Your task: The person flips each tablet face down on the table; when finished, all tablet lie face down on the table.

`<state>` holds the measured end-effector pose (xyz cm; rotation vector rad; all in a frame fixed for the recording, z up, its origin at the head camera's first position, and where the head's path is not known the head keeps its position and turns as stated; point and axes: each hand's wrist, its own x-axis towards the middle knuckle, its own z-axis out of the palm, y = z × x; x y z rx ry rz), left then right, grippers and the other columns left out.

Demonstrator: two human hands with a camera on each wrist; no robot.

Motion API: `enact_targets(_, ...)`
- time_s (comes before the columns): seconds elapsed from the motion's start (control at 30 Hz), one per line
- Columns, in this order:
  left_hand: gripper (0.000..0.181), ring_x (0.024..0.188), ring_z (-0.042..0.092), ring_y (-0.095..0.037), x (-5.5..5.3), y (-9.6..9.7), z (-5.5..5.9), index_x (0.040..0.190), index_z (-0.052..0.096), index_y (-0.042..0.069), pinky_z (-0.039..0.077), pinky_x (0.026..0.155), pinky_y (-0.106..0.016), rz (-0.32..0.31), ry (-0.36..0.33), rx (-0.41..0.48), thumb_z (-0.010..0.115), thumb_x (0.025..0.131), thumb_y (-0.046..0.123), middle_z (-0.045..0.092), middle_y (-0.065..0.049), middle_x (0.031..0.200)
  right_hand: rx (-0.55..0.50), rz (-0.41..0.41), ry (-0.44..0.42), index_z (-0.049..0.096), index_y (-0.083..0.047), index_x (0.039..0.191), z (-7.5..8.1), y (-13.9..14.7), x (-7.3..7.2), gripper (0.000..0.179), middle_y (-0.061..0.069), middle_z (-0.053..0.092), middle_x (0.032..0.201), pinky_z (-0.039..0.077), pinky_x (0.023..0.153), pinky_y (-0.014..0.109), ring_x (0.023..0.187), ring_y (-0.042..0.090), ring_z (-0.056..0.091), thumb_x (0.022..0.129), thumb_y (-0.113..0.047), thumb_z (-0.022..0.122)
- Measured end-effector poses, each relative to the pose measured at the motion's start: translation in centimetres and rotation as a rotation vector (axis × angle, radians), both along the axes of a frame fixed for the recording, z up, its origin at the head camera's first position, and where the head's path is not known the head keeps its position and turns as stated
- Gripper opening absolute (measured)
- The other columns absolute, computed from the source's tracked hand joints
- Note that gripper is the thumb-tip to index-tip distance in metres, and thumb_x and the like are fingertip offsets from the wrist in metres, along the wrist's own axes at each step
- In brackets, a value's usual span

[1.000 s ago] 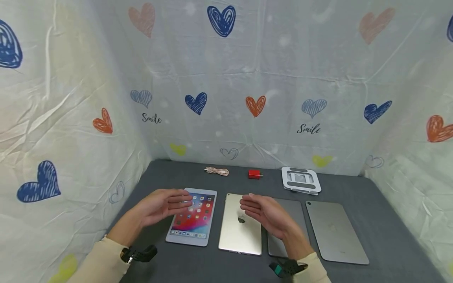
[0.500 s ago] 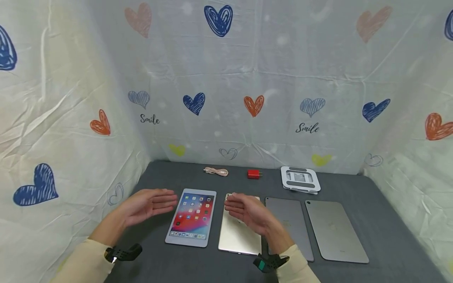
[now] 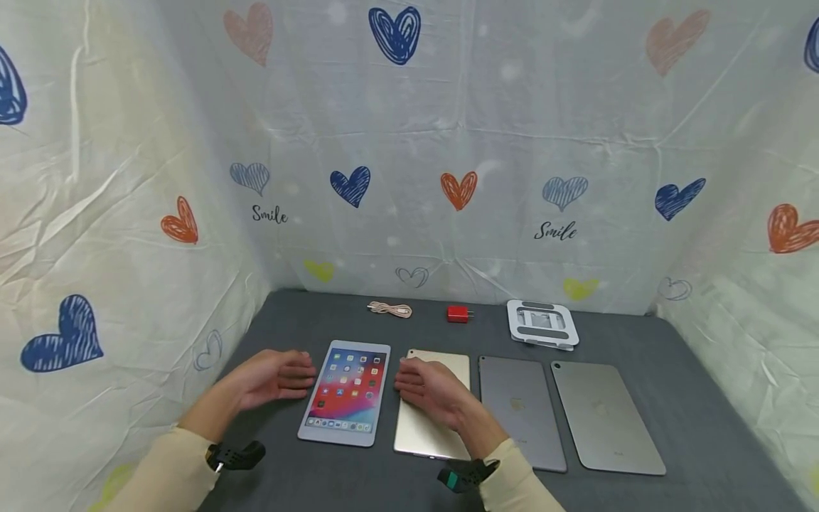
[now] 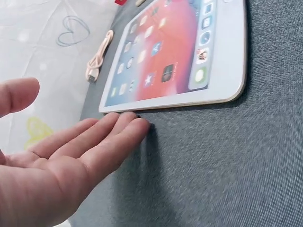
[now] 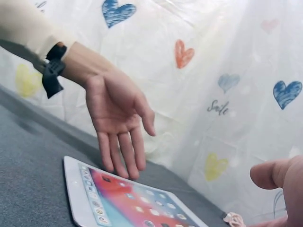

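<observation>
A white-framed tablet (image 3: 348, 393) lies screen up on the table, its home screen lit with app icons. My left hand (image 3: 271, 378) is at its left edge, fingers extended and palm turned toward it. In the left wrist view the fingertips (image 4: 137, 124) come right up to the tablet's long edge; whether they touch it I cannot tell. My right hand (image 3: 435, 391) hovers over a gold tablet (image 3: 435, 434) lying back up, its fingers pointing at the lit tablet's right edge. Neither hand holds anything.
Farther right lie a dark grey tablet (image 3: 521, 405) and a silver tablet (image 3: 608, 419), both back up. Along the back are a coiled pink cable (image 3: 390, 309), a red charger plug (image 3: 458, 314) and a folded silver stand (image 3: 542, 325). Heart-printed cloth (image 3: 409, 142) encloses the table.
My right hand has moved left, from over the gold and dark grey tablets to beside the lit tablet. My left hand has drawn back from over the screen to its left edge.
</observation>
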<state>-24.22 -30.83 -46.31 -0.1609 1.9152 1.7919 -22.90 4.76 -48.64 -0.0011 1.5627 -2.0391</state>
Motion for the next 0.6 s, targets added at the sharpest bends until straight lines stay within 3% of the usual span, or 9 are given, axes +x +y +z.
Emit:
enact_targets(0.23, 0.053, 0.121, 0.071, -0.033, -0.1, 0.6, -0.8, 0.153, 0.046, -0.013, 0.063, 0.107, -0.052, 0.062, -0.009, -0.048, 0.056, 0.115, 0.023, 0.059, -0.034, 0.15, 0.053, 0.001, 0.018, 0.025, 0.015, 0.166, 0.3, -1.4, 0.3, 0.077, 0.038, 0.038, 0.168, 0.034, 0.132, 0.06, 0.159, 0.052, 0.039, 0.113, -0.032, 0.059)
enact_targets(0.47, 0.052, 0.126, 0.071, -0.035, 0.1, 1.0, -1.0, 0.153, 0.046, -0.015, 0.062, 0.108, -0.052, 0.059, -0.009, -0.062, 0.054, 0.116, 0.022, 0.06, -0.034, 0.15, 0.053, 0.04, 0.042, 0.037, 0.015, 0.161, 0.2, -2.2, 0.9, 0.067, 0.031, 0.046, 0.166, 0.034, 0.132, 0.059, 0.156, 0.047, 0.045, 0.115, -0.031, 0.053)
enact_targets(0.6, 0.051, 0.124, 0.072, -0.034, 0.1, 1.2, -1.1, 0.151, 0.048, -0.016, 0.063, 0.107, -0.051, 0.075, -0.01, -0.056, 0.055, 0.115, 0.02, 0.062, -0.033, 0.147, 0.029, 0.017, 0.03, 0.038, 0.015, 0.161, 0.1, -2.3, 1.0, 0.065, 0.031, 0.047, 0.165, 0.035, 0.132, 0.059, 0.155, 0.046, 0.047, 0.115, -0.029, 0.05)
